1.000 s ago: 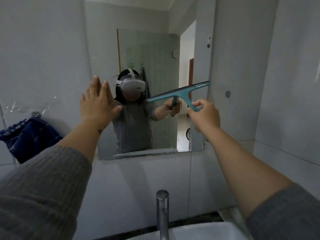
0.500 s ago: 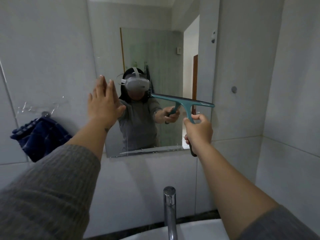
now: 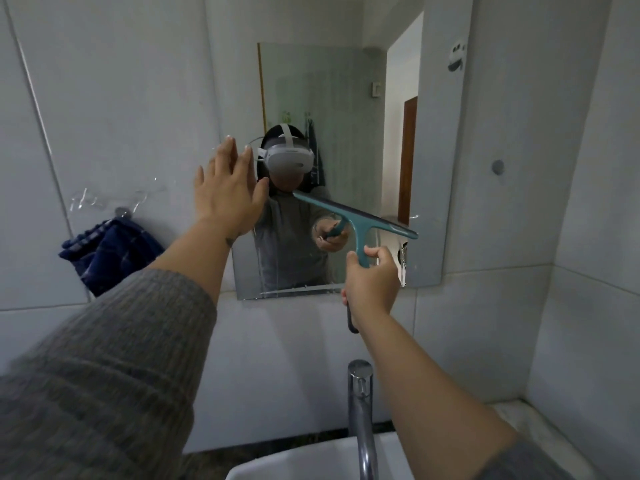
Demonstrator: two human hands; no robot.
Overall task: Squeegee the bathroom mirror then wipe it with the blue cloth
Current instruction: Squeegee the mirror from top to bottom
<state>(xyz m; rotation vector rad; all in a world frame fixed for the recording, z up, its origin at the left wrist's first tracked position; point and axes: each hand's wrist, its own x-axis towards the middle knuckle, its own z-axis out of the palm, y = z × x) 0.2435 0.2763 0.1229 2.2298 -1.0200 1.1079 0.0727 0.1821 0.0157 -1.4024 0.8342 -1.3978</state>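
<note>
The frameless mirror [image 3: 346, 98] hangs on the tiled wall ahead of me. My right hand [image 3: 372, 284] grips the handle of a teal squeegee [image 3: 358, 220]. Its blade lies against the lower right part of the glass, tilted down to the right. My left hand [image 3: 228, 192] is flat with fingers spread at the mirror's left edge. A dark blue cloth [image 3: 104, 252] hangs from a hook on the wall to the left of the mirror, out of both hands.
A chrome tap [image 3: 362, 410] rises below my right arm over a white basin [image 3: 298, 462]. A wall corner stands close on the right. A clear plastic holder [image 3: 114, 199] is stuck on the tiles above the cloth.
My right hand has drawn the squeegee down the glass, and its blade has tipped from right-end-up to right-end-down. My left hand has stayed at the mirror's left edge. The view has tilted.
</note>
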